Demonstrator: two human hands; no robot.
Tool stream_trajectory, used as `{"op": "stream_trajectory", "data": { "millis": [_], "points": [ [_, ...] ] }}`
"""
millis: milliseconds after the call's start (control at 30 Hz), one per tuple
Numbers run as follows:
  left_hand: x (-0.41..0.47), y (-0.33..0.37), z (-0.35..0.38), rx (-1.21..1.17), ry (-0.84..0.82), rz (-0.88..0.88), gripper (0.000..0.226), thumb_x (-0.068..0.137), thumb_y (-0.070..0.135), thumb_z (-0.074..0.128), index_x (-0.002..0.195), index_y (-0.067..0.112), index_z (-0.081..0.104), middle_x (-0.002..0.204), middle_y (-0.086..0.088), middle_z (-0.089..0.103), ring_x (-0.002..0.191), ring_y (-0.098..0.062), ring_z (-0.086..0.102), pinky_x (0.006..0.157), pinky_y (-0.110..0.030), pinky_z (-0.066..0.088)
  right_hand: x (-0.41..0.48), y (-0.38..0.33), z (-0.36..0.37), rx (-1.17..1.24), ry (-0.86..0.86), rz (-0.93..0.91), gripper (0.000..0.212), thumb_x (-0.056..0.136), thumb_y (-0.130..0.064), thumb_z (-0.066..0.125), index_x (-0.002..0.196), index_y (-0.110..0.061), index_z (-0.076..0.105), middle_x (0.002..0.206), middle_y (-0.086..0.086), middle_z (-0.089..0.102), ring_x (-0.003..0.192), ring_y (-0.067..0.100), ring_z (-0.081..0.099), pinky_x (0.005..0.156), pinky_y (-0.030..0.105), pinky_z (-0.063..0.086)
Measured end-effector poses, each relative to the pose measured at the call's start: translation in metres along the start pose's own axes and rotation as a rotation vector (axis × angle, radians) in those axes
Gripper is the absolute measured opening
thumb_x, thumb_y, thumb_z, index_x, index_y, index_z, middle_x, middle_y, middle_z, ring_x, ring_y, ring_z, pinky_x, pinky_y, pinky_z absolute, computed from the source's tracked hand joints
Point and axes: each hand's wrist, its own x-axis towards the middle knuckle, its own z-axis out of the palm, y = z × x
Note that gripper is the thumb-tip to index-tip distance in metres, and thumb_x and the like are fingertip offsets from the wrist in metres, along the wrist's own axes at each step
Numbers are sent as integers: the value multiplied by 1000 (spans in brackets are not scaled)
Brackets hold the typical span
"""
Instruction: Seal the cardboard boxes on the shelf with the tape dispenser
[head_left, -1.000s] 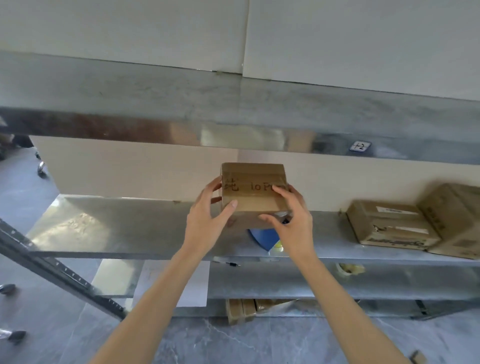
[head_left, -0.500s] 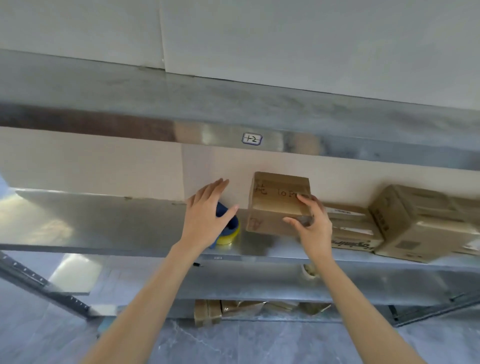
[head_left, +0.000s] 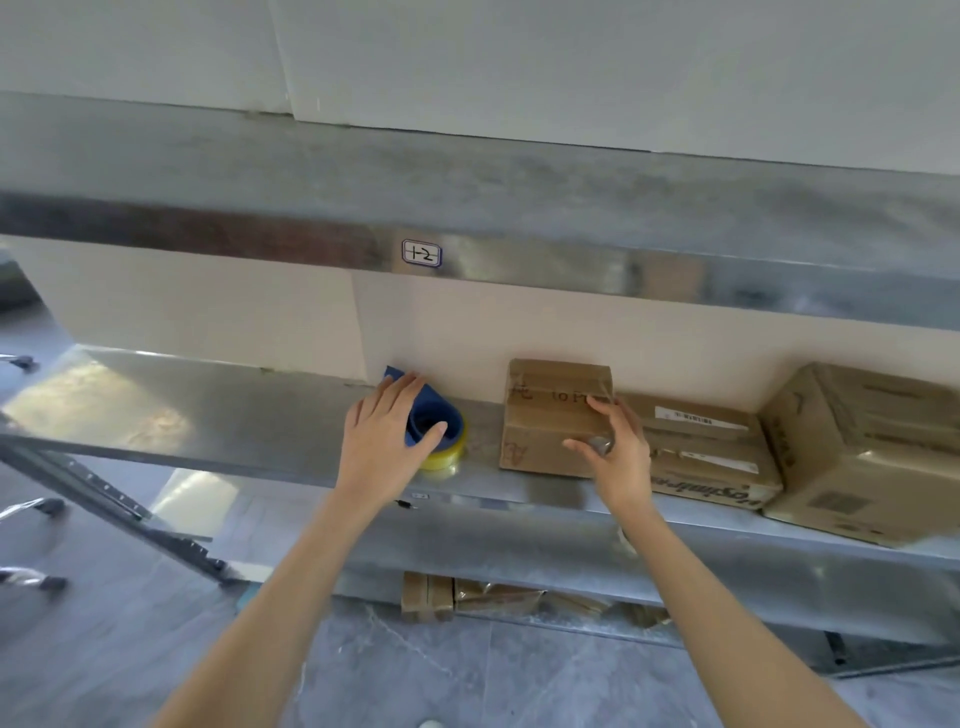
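Observation:
A small cardboard box (head_left: 550, 415) with handwriting and clear tape on top stands on the metal shelf (head_left: 234, 415). My right hand (head_left: 618, 457) holds its right front corner, thumb on the front face and fingers curled over the top edge. To its left lies the blue tape dispenser (head_left: 436, 421) with a yellow tape roll (head_left: 441, 460). My left hand (head_left: 379, 441) rests on the dispenser. Its fingers lie straight across the blue handle and its thumb reaches in front of the roll.
Right of the small box lie a flat box (head_left: 701, 452) with white labels and a larger box (head_left: 857, 452). An upper shelf (head_left: 467, 197) with a "1-2" label (head_left: 422, 253) overhangs. More cardboard (head_left: 426, 595) sits on the bottom shelf.
The small box, held up in both hands a second ago, now stands on the shelf beside the flat box. My left hand left it and moved onto the tape dispenser.

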Motion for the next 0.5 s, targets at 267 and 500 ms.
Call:
{"op": "stream_trajectory", "data": {
  "millis": [267,500],
  "points": [
    [6,6,7,34,6,31,64,88,45,68,143,18,50,148,-1,51,141,-25,40,111,-41,32,8,17,-6,-75,-28,-4,53,79,-31,82,123,-16,55,134,3,53,93,24,63,78,31,49],
    [6,10,5,62,18,11,67,84,43,74,143,18,51,147,-1,53,139,-26,43,110,-43,33,12,20,-12,-166,-90,-22,52,85,-28,77,127,-12,51,146,10,42,119,29,55,86,29,43]
  ]
}}
